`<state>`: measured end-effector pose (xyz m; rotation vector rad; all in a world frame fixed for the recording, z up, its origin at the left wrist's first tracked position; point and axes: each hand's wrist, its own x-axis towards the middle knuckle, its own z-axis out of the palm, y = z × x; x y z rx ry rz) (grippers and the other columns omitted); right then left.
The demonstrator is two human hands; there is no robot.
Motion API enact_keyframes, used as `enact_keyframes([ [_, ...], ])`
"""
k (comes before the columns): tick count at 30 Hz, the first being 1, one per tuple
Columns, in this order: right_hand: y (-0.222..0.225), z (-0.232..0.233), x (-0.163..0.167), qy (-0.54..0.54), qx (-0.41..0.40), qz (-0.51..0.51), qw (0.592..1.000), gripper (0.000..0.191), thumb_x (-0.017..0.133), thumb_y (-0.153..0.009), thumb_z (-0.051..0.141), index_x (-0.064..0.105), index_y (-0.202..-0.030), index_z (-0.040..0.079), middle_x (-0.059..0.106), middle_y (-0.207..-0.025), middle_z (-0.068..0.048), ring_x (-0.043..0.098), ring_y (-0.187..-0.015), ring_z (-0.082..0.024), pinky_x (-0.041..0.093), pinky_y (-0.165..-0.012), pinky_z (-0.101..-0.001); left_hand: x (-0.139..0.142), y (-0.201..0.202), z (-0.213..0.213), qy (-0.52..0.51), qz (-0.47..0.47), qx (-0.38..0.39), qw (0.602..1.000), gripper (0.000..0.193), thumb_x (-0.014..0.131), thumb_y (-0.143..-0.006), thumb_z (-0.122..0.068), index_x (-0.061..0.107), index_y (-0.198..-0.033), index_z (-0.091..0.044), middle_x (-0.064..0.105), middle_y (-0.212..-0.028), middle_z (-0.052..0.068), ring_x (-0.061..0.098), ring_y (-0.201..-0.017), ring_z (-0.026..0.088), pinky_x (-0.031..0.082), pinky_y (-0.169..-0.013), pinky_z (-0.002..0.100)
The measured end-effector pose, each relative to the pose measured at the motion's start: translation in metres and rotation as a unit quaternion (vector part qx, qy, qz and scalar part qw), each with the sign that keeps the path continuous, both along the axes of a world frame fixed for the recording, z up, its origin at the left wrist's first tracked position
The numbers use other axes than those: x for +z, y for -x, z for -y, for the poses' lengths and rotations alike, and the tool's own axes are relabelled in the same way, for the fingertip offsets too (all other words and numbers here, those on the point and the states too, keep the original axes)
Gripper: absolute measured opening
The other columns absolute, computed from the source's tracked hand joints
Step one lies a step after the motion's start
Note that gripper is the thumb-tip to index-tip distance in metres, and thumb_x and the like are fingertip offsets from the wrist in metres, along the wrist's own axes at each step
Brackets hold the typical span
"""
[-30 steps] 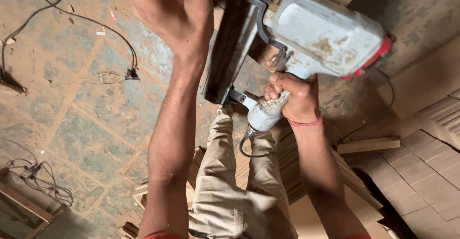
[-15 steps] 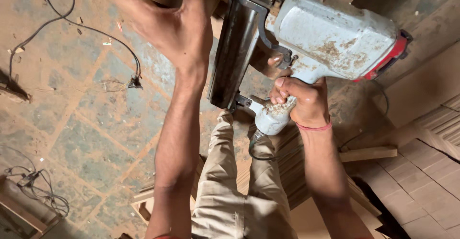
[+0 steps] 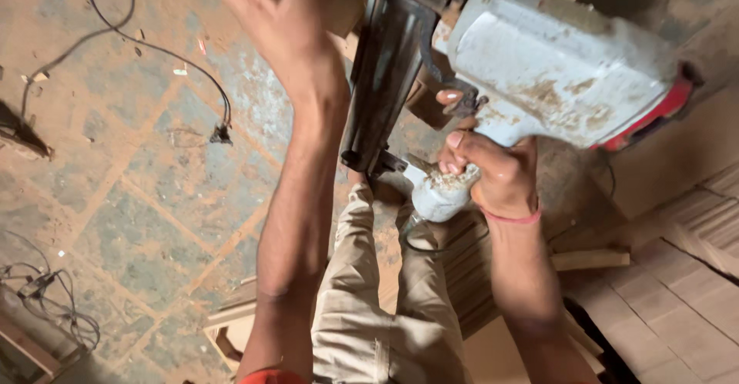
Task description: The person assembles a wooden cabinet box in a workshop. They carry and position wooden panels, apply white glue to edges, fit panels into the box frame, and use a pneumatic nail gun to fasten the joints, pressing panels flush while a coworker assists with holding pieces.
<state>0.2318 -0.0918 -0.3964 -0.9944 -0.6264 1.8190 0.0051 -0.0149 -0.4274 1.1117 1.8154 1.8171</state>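
Nail gun [image 3: 539, 68] — right hand [image 3: 489, 172] gripping

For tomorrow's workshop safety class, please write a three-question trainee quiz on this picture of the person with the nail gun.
1. True or false: the right hand grips the handle of the white nail gun.
2. What does the left hand rest against? A) a wooden piece at the top of the picture B) the black cable on the floor C) a hammer
3. Fill in: the cap at the nail gun's rear end is coloured ____.

Key
1. True, with a finger by the trigger.
2. A, the wooden piece; the black cable lies apart on the floor.
3. Red.
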Motion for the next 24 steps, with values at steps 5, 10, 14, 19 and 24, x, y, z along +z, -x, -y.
enact_keyframes([
  [5, 0.006, 0.002, -0.002, 0.023, -0.012, 0.010, 1.000, 0.023, 0.059, -0.085, -0.008, 0.060, -0.108, -0.009, 0.064, -0.089, -0.013, 0.053, -0.060, -0.017, 0.049, -0.058, -0.0352, -0.025, 0.014, 0.010, -0.087, 0.088, -0.082, 0.989, 0.074, 0.024, -0.118, -0.060, -0.005, -0.169, -0.015, -0.012, -0.175, 0.006, -0.011, -0.162, 0.019, -0.009, -0.138, 0.035],
  [10, -0.001, 0.004, -0.009, 0.021, -0.006, -0.007, 1.000, 0.023, 0.060, -0.088, -0.008, 0.063, -0.111, -0.009, 0.055, -0.073, -0.010, 0.053, -0.059, -0.019, 0.049, -0.059, -0.0357, -0.036, 0.026, 0.013, -0.079, 0.126, -0.096, 0.984, 0.076, 0.022, -0.116, -0.060, -0.014, -0.167, -0.016, -0.012, -0.178, 0.008, -0.007, -0.163, 0.024, -0.004, -0.137, 0.040],
  [14, -0.010, 0.009, -0.006, 0.029, -0.025, 0.020, 0.999, 0.031, 0.061, -0.085, -0.007, 0.061, -0.116, -0.007, 0.056, -0.077, -0.008, 0.051, -0.058, -0.018, 0.047, -0.057, -0.0345, -0.031, 0.034, 0.027, -0.037, 0.109, -0.127, 0.985, 0.077, 0.019, -0.111, -0.067, -0.001, -0.164, -0.014, 0.004, -0.173, 0.012, 0.008, -0.161, 0.026, 0.003, -0.135, 0.043],
  [19, -0.030, 0.025, 0.015, 0.032, -0.038, 0.177, 0.983, 0.030, 0.069, -0.088, -0.005, 0.055, -0.114, -0.004, 0.056, -0.081, -0.008, 0.050, -0.060, -0.019, 0.045, -0.055, -0.0355, -0.021, 0.093, 0.114, 0.151, 0.161, -0.129, 0.967, 0.086, 0.026, -0.108, -0.068, 0.042, -0.156, 0.001, 0.048, -0.161, 0.022, 0.043, -0.153, 0.035, 0.025, -0.130, 0.049],
  [24, -0.046, 0.081, 0.044, -0.427, 0.061, 0.751, 0.499, 0.071, 0.081, -0.070, 0.012, 0.052, -0.131, -0.007, 0.066, -0.111, -0.027, 0.067, -0.093, -0.042, 0.053, -0.077, -0.0482, -0.006, 0.197, 0.254, 0.456, -0.259, -0.287, 0.802, 0.054, 0.055, -0.095, -0.039, 0.054, -0.135, -0.004, 0.063, -0.125, 0.025, 0.059, -0.114, 0.043, 0.046, -0.101, 0.049],
])
